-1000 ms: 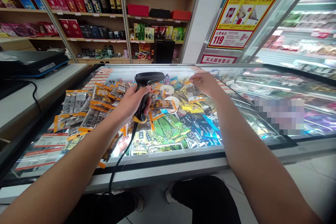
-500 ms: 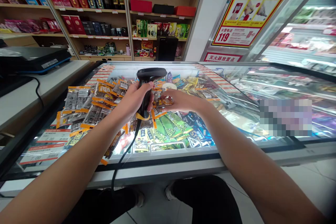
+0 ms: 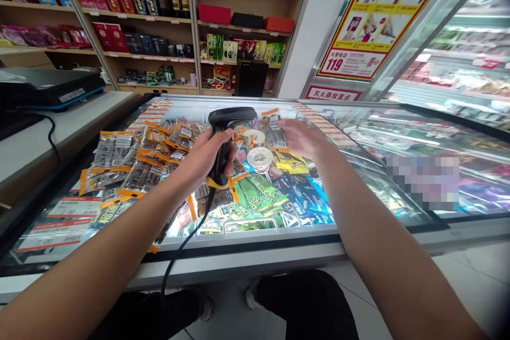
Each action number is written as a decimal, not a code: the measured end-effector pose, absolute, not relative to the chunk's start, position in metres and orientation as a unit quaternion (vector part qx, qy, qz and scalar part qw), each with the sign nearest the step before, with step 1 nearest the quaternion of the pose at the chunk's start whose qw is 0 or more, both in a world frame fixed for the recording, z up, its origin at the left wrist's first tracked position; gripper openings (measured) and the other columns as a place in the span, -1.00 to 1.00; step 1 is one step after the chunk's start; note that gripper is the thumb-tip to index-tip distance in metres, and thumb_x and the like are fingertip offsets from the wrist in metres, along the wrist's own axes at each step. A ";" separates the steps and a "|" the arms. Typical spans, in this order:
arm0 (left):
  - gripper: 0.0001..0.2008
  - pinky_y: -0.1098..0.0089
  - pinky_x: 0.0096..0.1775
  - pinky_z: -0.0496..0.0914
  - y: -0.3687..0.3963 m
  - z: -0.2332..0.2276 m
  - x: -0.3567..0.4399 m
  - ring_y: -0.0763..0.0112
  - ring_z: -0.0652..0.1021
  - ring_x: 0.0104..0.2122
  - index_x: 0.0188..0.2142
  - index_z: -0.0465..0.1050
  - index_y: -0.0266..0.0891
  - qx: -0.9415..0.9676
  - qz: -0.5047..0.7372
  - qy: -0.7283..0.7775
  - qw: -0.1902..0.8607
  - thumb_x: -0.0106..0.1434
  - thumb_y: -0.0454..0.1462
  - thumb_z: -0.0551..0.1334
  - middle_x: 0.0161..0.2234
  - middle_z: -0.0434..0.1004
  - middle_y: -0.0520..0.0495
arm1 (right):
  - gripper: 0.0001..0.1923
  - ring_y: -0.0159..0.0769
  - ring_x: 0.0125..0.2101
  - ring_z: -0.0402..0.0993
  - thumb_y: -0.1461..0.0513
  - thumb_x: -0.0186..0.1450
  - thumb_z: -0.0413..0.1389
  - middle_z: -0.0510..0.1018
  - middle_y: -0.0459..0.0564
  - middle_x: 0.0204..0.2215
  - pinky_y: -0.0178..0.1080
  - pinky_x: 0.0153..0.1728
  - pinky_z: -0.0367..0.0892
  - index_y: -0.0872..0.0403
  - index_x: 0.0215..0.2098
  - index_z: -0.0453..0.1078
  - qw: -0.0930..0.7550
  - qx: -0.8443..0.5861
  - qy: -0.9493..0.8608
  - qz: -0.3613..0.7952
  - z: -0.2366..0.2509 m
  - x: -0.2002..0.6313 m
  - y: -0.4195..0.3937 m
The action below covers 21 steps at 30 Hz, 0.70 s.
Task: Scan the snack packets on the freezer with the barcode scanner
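Shop freezer chest lying below, packed with snack packets. Left hand gripping black barcode scanner over it. Right hand pinching orange-edged packet beside scanner head.

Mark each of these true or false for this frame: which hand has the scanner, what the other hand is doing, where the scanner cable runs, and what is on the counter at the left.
1. The left hand has a grip on the black scanner. True.
2. The right hand holds a green snack bag. False: it is over the packets at the far side of the freezer, at an orange-edged packet; whether it grips it cannot be told.
3. The scanner's cable hangs down over the freezer's front edge. True.
4. The counter at the left bears a red box. False: a flat dark device lies on it.
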<state>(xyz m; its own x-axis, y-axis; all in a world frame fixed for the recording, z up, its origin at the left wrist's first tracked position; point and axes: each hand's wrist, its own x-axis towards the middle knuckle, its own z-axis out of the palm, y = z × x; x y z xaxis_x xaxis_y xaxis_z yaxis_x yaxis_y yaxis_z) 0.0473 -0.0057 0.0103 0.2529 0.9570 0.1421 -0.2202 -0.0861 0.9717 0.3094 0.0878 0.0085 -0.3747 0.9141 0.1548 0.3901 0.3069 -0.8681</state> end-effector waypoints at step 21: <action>-0.63 0.44 -0.59 0.32 -0.016 0.000 0.054 0.50 0.44 -0.70 -0.26 0.32 -0.19 0.582 0.381 0.289 0.658 0.40 0.07 0.20 -0.52 0.44 0.08 | -0.27 0.03 -0.16 0.57 -0.33 0.36 -0.11 0.66 0.09 -0.23 0.03 -0.17 0.43 -0.05 0.12 0.49 0.434 -0.420 -0.668 0.434 0.008 0.305 0.089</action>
<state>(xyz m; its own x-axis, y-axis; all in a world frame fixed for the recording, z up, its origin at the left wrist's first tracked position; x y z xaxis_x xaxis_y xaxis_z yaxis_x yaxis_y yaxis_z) 0.0539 -0.0159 0.0001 0.5424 0.8378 0.0626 -0.1642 0.0326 0.9859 0.3046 0.0888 0.0075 -0.2708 0.9384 0.2145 0.1851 0.2694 -0.9451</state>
